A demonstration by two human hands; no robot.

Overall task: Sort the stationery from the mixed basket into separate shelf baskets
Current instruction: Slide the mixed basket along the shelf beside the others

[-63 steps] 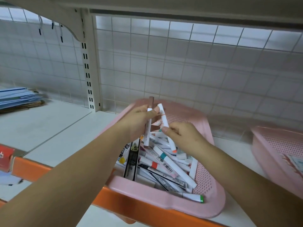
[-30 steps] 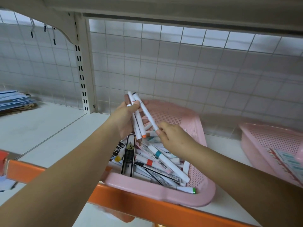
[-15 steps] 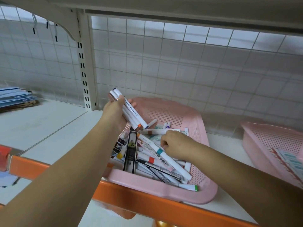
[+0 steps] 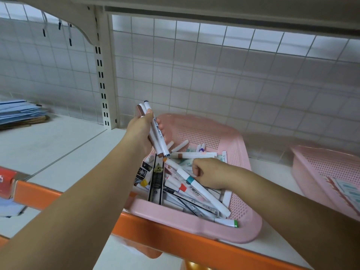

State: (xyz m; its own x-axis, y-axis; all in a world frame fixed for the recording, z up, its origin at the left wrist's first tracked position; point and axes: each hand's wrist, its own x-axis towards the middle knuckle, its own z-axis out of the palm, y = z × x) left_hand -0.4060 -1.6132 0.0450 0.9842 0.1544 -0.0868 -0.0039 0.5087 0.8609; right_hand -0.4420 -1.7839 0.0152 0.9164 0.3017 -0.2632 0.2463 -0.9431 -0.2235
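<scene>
Pink basket [image 4: 251,230] of pens [image 4: 185,191]: left hand [image 4: 139,131] grips several markers [image 4: 156,133] above it, right hand [image 4: 208,173] curls into the pile, grasp unclear.

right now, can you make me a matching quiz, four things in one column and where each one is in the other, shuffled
Things:
1 marker bundle
2 green-tipped marker
3 blue paper stack
4 second pink basket

Places:
a far left of the shelf
b gripped in the left hand
c right of the mixed basket
d by the mixed basket's front rim

Pairs: 1-b; 2-d; 3-a; 4-c
</scene>
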